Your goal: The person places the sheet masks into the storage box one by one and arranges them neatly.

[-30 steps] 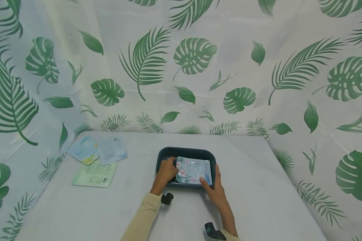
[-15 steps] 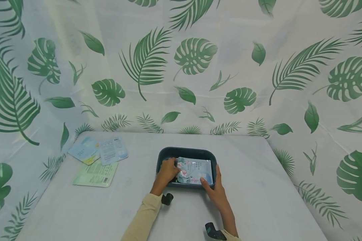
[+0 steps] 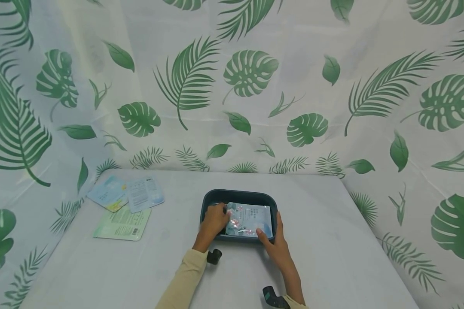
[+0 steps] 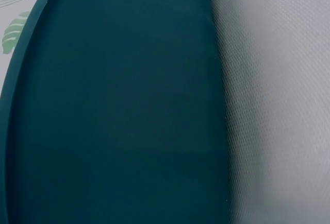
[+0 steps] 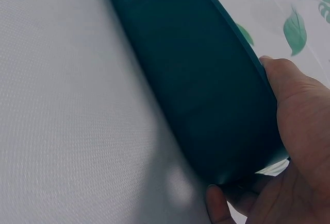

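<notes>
A dark teal tray [image 3: 237, 195] sits on the table, with a pale blue face mask packet [image 3: 249, 218], printed with pink flowers, lying in its right part. My left hand [image 3: 215, 219] reaches over the near left rim; its curled fingers and thumb pinch the packet's left edge, the fingertips partly hidden. At the near right corner my right hand [image 3: 276, 244] grips the tray, thumb over the rim and fingers along the outer side. From the right wrist, the tray wall [image 5: 196, 80] shows between thumb and fingers. The left wrist view shows only the tray's outer wall [image 4: 118, 100] and tablecloth.
Three more packets lie overlapping at the table's left: a blue and yellow one [image 3: 107, 192], a pale blue one [image 3: 145, 193] and a green one [image 3: 121, 224]. A leaf-patterned curtain [image 3: 201, 141] stands behind the white table [image 3: 313, 206].
The packet in the tray shifts slightly right along with my left hand. My right hand keeps its grip at the tray's corner.
</notes>
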Demonstrator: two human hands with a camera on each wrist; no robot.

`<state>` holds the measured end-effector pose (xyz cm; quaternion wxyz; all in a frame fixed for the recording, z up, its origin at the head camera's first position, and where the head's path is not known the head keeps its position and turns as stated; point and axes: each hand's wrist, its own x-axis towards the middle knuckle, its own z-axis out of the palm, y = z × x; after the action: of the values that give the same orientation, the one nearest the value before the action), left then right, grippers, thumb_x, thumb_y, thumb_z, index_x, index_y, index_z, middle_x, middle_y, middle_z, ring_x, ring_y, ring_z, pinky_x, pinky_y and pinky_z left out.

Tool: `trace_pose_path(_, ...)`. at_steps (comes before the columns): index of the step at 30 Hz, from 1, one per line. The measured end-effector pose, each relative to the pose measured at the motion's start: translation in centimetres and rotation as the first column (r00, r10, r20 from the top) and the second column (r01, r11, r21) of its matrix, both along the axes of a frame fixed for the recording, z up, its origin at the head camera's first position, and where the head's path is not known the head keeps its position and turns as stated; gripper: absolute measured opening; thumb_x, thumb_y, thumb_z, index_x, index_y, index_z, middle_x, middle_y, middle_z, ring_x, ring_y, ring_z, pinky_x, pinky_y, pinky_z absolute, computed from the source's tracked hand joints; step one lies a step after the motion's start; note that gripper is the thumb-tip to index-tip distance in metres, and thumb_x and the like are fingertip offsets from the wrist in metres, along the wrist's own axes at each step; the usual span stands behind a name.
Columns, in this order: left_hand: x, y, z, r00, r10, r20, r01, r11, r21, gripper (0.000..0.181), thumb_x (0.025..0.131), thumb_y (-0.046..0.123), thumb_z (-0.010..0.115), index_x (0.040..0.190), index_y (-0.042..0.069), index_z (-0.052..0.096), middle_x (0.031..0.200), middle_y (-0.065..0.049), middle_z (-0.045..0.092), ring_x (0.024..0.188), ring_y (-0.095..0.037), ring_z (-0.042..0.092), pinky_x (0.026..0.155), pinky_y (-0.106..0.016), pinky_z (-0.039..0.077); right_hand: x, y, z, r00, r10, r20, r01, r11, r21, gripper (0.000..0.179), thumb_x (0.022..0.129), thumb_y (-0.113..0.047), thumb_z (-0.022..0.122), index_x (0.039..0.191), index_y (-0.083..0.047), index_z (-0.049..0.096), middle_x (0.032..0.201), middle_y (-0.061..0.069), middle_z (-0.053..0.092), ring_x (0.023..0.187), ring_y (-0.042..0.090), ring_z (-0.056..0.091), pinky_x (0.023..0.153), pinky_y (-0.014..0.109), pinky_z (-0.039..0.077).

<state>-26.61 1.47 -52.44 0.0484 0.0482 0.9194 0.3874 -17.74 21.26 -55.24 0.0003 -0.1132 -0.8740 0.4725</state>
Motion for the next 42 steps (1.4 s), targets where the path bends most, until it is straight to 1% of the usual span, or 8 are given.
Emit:
trace_pose_path(7,-0.2,-0.2,0.0,0.999,-0.023,-0.032,0.022,1.000,-0.018,0.026,0.094,0.018,0.064,0.111,-0.001,0.067,0.085,-0.010,0.069,0.063,-0.014,0.057,0.053,-0.026,0.042,0.0,0.0,0.0,1.000,0.007,-0.009,-0.007,1.000,0.002,0.095,0.092,-0.057,0.056,0.156,-0.031,-0.009,0.164,0.017,0.005,0.146,0.050,0.013,0.109,0.069,0.021)
trace_pose_path(11,-0.3,-0.4,-0.3,0.980,0.007,-0.200,0.010,0.996,0.083,0.024,0.094,0.012,0.062,0.114,-0.001,0.066,0.087,-0.009,0.066,0.068,-0.013,0.057,0.057,-0.024,0.046,0.0,0.0,0.1,1.000,0.014,-0.009,-0.014,1.000,-0.003,0.094,0.093,-0.057,0.055,0.156,-0.031,-0.010,0.165,0.017,0.003,0.147,0.050,0.012,0.109,0.069,0.020)
trace_pose_path(18,-0.7,-2.2,-1.0,0.836,0.237,-0.495,0.013,0.892,0.451,0.015,0.095,0.001,0.055,0.105,0.001,0.067,0.093,-0.013,0.066,0.080,-0.023,0.068,0.064,-0.027,0.057,0.0,0.0,-0.1,1.000,0.012,-0.005,-0.012,1.000,0.006,0.094,0.093,-0.056,0.055,0.157,-0.030,-0.010,0.164,0.019,0.004,0.146,0.052,0.014,0.108,0.071,0.021)
trace_pose_path(21,-1.2,-4.1,-1.2,0.793,0.325,-0.515,-0.092,0.899,0.427,0.015,0.093,-0.002,0.055,0.101,0.000,0.068,0.096,-0.016,0.065,0.089,-0.028,0.065,0.076,-0.036,0.055,-0.1,-0.1,-0.2,1.000,0.015,0.000,-0.015,1.000,0.009,0.094,0.093,-0.057,0.055,0.156,-0.030,-0.010,0.164,0.019,0.004,0.145,0.052,0.014,0.108,0.071,0.021)
trace_pose_path(25,-1.7,-7.7,-0.9,0.832,0.401,-0.383,-0.338,0.915,0.222,0.020,0.092,0.003,0.058,0.110,-0.002,0.065,0.117,-0.026,0.055,0.112,-0.041,0.050,0.094,-0.052,0.040,0.0,0.0,-0.2,1.000,0.018,0.000,-0.018,1.000,0.007,0.095,0.093,-0.058,0.055,0.156,-0.032,-0.011,0.164,0.018,0.004,0.146,0.051,0.013,0.108,0.070,0.021)
trace_pose_path(29,-1.8,-12.2,-1.0,0.889,0.427,-0.166,-0.438,0.898,-0.033,0.041,0.096,0.015,0.055,0.132,-0.006,0.052,0.144,-0.043,0.022,0.135,-0.060,0.017,0.109,-0.068,0.015,0.0,0.1,-0.1,1.000,0.021,-0.007,-0.021,1.000,0.007,0.094,0.093,-0.056,0.055,0.156,-0.032,-0.011,0.164,0.018,0.004,0.146,0.051,0.014,0.108,0.071,0.021)
trace_pose_path(35,-1.6,-17.6,-1.8,0.880,0.472,0.040,-0.462,0.874,-0.148,0.058,0.102,0.026,0.046,0.150,-0.001,0.029,0.148,-0.048,-0.016,0.136,-0.066,-0.017,0.109,-0.073,-0.007,-0.1,0.1,-0.2,1.000,0.026,-0.001,-0.026,1.000,0.003,0.094,0.093,-0.055,0.055,0.156,-0.031,-0.010,0.165,0.017,0.003,0.146,0.050,0.012,0.109,0.070,0.020)
trace_pose_path(42,-2.9,-19.0,-1.8,0.862,0.504,-0.055,-0.503,0.838,-0.212,0.049,0.098,0.022,0.056,0.140,0.001,0.045,0.140,-0.049,0.018,0.132,-0.067,0.010,0.105,-0.073,0.014,-0.1,0.2,-0.3,0.999,0.033,-0.007,-0.033,0.999,0.000,0.094,0.093,-0.057,0.054,0.156,-0.031,-0.011,0.165,0.017,0.002,0.147,0.050,0.012,0.110,0.069,0.019)
